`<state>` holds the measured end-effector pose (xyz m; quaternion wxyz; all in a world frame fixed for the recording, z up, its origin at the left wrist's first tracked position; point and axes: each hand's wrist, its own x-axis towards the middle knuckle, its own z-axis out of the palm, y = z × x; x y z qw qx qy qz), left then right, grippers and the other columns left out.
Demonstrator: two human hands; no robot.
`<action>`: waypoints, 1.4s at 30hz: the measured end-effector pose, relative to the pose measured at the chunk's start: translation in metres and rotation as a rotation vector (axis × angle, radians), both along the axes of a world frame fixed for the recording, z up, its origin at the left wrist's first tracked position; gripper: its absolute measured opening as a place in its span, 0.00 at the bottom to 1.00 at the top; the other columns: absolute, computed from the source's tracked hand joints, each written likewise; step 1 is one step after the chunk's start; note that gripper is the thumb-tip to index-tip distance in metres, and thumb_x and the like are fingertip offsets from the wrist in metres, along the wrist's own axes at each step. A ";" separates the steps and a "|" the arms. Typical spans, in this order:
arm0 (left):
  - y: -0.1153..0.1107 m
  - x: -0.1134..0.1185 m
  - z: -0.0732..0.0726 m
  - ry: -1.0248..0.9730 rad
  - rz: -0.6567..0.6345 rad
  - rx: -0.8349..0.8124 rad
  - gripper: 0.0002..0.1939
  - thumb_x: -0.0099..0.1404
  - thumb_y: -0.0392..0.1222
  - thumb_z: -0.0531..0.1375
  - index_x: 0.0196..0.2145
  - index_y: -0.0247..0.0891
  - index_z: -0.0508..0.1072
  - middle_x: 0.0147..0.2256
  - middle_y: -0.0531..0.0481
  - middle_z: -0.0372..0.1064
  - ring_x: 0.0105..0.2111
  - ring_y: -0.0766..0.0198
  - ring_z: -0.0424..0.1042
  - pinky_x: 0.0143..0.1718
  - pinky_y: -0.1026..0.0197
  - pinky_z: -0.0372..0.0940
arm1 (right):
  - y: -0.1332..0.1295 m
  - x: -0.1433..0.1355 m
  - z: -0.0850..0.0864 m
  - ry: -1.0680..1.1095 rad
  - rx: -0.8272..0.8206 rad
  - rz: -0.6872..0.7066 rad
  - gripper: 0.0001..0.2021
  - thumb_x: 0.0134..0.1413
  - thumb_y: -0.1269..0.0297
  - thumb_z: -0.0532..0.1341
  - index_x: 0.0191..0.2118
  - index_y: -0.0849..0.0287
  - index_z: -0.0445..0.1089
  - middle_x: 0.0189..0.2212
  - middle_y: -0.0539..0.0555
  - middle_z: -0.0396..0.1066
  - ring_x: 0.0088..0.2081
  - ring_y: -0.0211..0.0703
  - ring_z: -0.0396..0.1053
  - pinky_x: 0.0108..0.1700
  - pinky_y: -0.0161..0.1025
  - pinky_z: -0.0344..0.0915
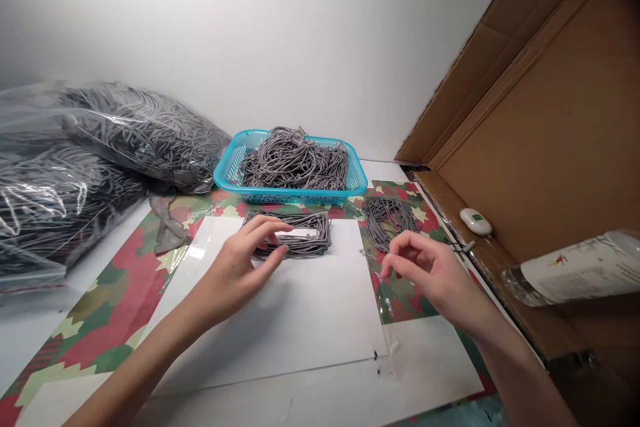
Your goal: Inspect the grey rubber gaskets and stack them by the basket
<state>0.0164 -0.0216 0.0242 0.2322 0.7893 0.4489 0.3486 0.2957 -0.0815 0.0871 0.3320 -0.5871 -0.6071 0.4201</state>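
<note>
My left hand (245, 267) hovers over the white sheet (310, 307), its fingers apart and holding nothing. Just beyond its fingertips lies a rectangular bundle of grey cords (320, 240), partly covered by the hand. My right hand (420, 267) is to the right of the sheet, thumb and fingers pressed together; whatever is between them is too small to make out. Beside its fingers rests a loose coil of grey elastic cords (387, 217). A blue basket (295, 195) behind holds a heap of similar grey cords (295, 163).
Clear plastic bags (135, 133) full of grey cords fill the left side. A crumpled grey piece (170, 230) lies near them. On the right stand a cardboard wall (545, 100), a white oval object (475, 221) and a plastic bottle (580, 270) on its side.
</note>
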 end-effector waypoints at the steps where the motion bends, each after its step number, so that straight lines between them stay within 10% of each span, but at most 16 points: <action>1: -0.003 0.001 0.002 -0.019 -0.045 -0.083 0.16 0.69 0.51 0.53 0.49 0.43 0.71 0.46 0.47 0.70 0.42 0.60 0.73 0.42 0.59 0.70 | -0.002 -0.006 0.002 0.106 -0.042 0.080 0.08 0.59 0.61 0.60 0.31 0.57 0.64 0.26 0.49 0.73 0.30 0.37 0.69 0.33 0.34 0.63; 9: -0.015 0.004 0.015 -0.094 -0.397 -0.640 0.22 0.69 0.57 0.49 0.56 0.49 0.68 0.52 0.48 0.72 0.53 0.57 0.70 0.54 0.54 0.65 | 0.002 -0.040 -0.001 0.534 -0.291 0.300 0.10 0.60 0.59 0.61 0.33 0.58 0.63 0.22 0.47 0.72 0.22 0.33 0.69 0.28 0.32 0.64; 14: -0.016 0.006 0.014 -0.034 -0.440 -0.743 0.21 0.67 0.56 0.53 0.51 0.42 0.70 0.31 0.53 0.71 0.33 0.62 0.71 0.35 0.61 0.67 | 0.021 -0.044 -0.019 0.370 -0.277 0.239 0.14 0.56 0.54 0.63 0.32 0.58 0.63 0.22 0.47 0.70 0.22 0.34 0.68 0.27 0.33 0.64; 22: -0.004 -0.004 -0.005 0.114 -0.123 -0.465 0.16 0.65 0.51 0.54 0.40 0.40 0.76 0.37 0.46 0.76 0.36 0.58 0.73 0.36 0.60 0.68 | 0.035 -0.035 -0.046 -0.295 -0.032 0.133 0.07 0.59 0.62 0.57 0.37 0.57 0.71 0.31 0.51 0.73 0.31 0.39 0.69 0.34 0.35 0.62; 42: 0.006 -0.019 -0.011 0.390 -0.047 -0.438 0.11 0.61 0.48 0.55 0.30 0.43 0.75 0.18 0.56 0.65 0.18 0.66 0.62 0.21 0.65 0.52 | 0.009 0.000 -0.070 -0.324 -0.050 0.165 0.08 0.56 0.62 0.61 0.34 0.58 0.77 0.24 0.49 0.69 0.27 0.38 0.64 0.29 0.35 0.58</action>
